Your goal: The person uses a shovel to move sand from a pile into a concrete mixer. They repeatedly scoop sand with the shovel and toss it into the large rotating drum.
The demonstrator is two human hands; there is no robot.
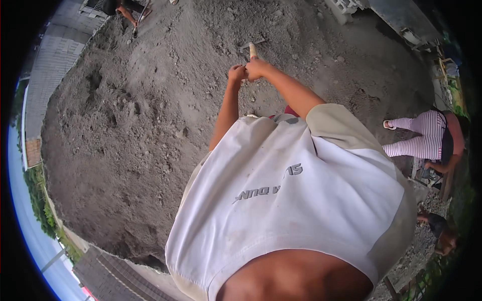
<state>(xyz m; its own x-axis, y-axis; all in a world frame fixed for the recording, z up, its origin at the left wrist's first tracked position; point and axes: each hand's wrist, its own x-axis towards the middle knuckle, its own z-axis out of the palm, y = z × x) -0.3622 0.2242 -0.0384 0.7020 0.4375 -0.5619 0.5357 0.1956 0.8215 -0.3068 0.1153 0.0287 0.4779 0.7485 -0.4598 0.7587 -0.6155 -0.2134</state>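
Note:
Both my hands are closed close together around the pale wooden handle of a shovel [253, 50], held out in front of me. My right hand [257, 68] grips it with the arm stretched forward. Just to its left and slightly nearer, my left hand [237, 73] is closed at the handle's near end. At the far end of the handle, a thin flat edge of the blade shows against the grey sandy soil [206, 30]; the rest of the blade cannot be made out.
A large mound of grey soil [120, 160] with lumps spreads to the left. At right, a person in striped trousers [419, 134] bends over, with another person [442, 233] nearer. A third person's arm [127, 16] shows at the far left. Concrete blocks [346, 6] stand far right.

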